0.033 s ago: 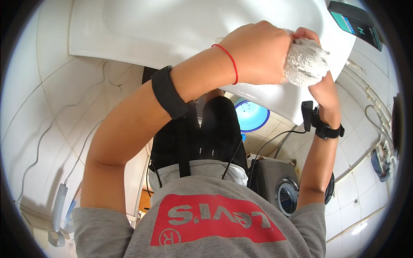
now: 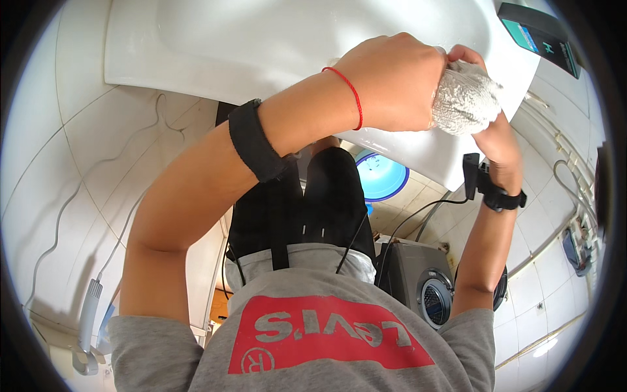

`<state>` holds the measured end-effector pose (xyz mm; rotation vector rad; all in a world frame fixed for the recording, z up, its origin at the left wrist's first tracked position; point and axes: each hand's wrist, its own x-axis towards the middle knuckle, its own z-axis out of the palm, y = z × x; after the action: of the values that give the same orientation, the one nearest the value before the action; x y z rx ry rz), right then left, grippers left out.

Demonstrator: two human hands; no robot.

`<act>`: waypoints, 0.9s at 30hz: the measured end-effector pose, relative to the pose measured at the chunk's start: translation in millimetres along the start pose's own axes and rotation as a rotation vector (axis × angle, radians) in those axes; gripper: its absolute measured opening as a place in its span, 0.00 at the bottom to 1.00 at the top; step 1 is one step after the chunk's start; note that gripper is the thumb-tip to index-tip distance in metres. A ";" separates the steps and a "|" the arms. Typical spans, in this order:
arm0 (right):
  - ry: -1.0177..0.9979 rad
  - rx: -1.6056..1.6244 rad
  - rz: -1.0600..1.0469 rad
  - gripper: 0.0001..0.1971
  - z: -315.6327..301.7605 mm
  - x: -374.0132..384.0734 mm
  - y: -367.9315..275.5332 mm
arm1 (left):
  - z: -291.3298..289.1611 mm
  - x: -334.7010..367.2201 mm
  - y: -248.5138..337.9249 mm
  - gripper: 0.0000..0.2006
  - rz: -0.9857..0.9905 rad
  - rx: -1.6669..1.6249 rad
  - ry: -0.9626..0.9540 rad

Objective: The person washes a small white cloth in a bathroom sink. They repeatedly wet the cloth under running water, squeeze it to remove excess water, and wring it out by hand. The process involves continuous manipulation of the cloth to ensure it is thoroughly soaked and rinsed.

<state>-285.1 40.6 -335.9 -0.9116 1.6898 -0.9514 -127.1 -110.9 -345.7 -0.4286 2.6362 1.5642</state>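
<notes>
A bunched off-white cloth (image 2: 466, 101) with a wrinkled, towel-like texture is squeezed between my hands at the sink's near right side. My left hand (image 2: 401, 85) is closed in a fist on the cloth's left end, with a red string round the wrist and a black band on the forearm. On the other side, my right hand (image 2: 498, 140) grips the bundle; some of its fingers curl over the top, while the cloth covers much of the rest. Beneath both hands lies the white sink (image 2: 215, 75), its rim running past my wrists.
A dark bottle with a green label (image 2: 537, 38) stands at the sink's right corner. Below the sink is a blue basin (image 2: 382, 176) on the floor. A grey washing machine (image 2: 418, 277) sits to the right. Cords hang along the left tiled wall, beside a white handheld device (image 2: 89, 320).
My right hand and wrist have shifted slightly right, and the cloth has moved a little right and down with them. My left hand keeps its grip.
</notes>
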 end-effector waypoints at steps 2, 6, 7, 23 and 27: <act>-0.254 0.368 0.028 0.46 -20.0 -4.8 -0.6 | -6.2 -2.0 -5.0 0.18 0.010 0.127 -0.011; -0.355 0.642 0.214 0.51 -41.1 -2.4 1.8 | -8.0 -11.2 -24.1 0.13 0.231 0.493 0.119; -0.351 0.648 0.213 0.51 -33.4 1.0 15.5 | -4.7 -12.7 -24.9 0.14 0.271 0.524 0.101; -0.458 0.331 0.609 0.10 42.0 48.5 14.9 | -8.9 36.0 -28.7 0.14 0.259 0.744 -0.525; -0.437 0.090 0.449 0.11 41.7 67.9 19.7 | -14.3 43.3 -39.3 0.10 0.297 0.785 -0.312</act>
<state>-266.0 -19.2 -388.8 -0.5880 1.3779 -0.4778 -157.1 -150.2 -380.1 0.2397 2.8356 0.4548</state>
